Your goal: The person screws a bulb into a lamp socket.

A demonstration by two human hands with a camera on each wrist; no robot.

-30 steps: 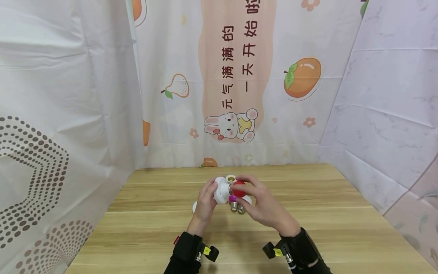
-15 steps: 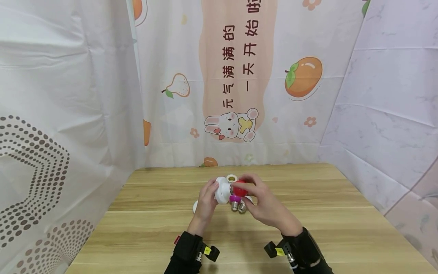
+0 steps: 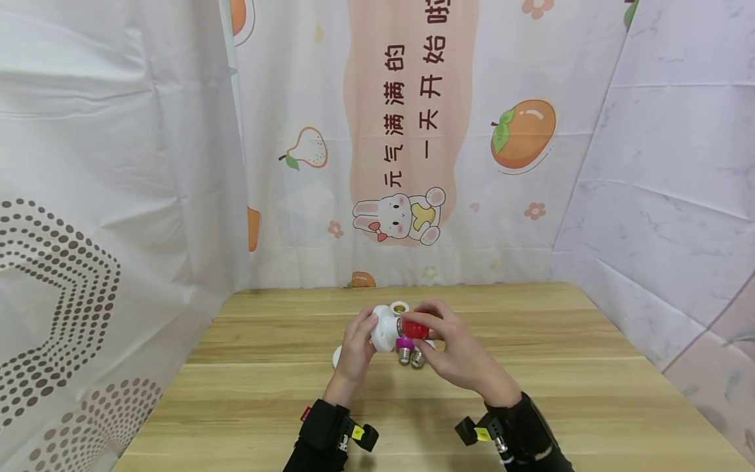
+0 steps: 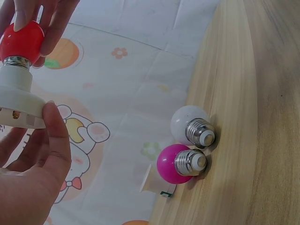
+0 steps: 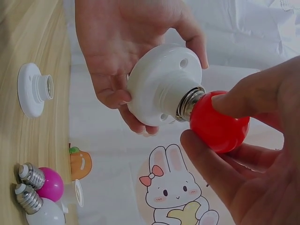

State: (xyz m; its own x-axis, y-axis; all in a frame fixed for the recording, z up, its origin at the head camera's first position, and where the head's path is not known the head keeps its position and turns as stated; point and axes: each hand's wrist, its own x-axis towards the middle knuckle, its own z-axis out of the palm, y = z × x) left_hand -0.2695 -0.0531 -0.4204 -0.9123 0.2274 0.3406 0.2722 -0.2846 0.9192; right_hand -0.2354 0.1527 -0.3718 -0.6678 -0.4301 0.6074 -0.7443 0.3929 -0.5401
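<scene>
My left hand (image 3: 354, 351) grips a white round lamp holder (image 5: 164, 84) by its base, with the socket mouth turned toward the right hand. Between the fingers and thumb of my right hand (image 3: 457, 347) is a red light bulb (image 5: 218, 122). The bulb's metal screw base sits partly inside the socket, and some silver thread (image 5: 191, 104) shows at the mouth. Both are held up off the table. Beneath them on the table lie a magenta bulb (image 4: 171, 164) and a white bulb (image 4: 183, 123), side by side, their screw bases toward me.
A second white lamp holder (image 5: 30, 91) rests on the wooden table (image 3: 265, 393) left of the hands. Another holder (image 3: 399, 307) stands behind the loose bulbs. Printed curtains (image 3: 295, 216) hang behind the table and on both sides.
The fingers of my right hand have shifted round the red bulb, the thumb moving slightly right, so more of the bulb shows. My left hand and the lamp holder stay nearly still.
</scene>
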